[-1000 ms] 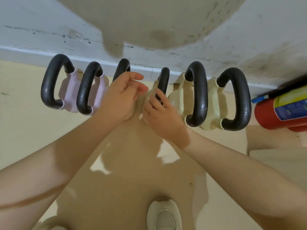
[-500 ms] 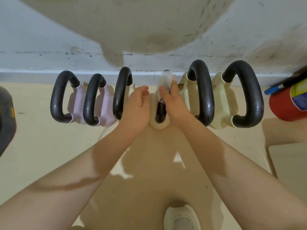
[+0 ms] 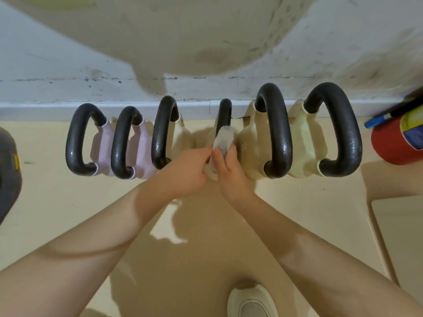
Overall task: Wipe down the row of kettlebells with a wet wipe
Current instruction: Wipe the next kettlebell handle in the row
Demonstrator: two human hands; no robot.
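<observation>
Several kettlebells with black handles stand in a row along the wall: two pink ones [image 3: 101,145] at the left, cream ones to the right. On the middle cream kettlebell's handle [image 3: 224,113] a white wet wipe [image 3: 223,139] is wrapped, and my right hand [image 3: 229,172] grips it there. My left hand [image 3: 185,170] sits just left of it with curled fingers against the same kettlebell's near end; what it holds is hidden. The two large cream kettlebells [image 3: 254,145] stand to the right.
A red fire extinguisher [image 3: 398,140] lies at the far right by the wall. A dark grey object [image 3: 9,175] shows at the left edge. My white shoe [image 3: 251,303] is on the beige floor below. A pale board [image 3: 402,236] lies at right.
My right hand has slid the wipe down the handle from its far top toward me. My left hand has closed in on the kettlebell's near end.
</observation>
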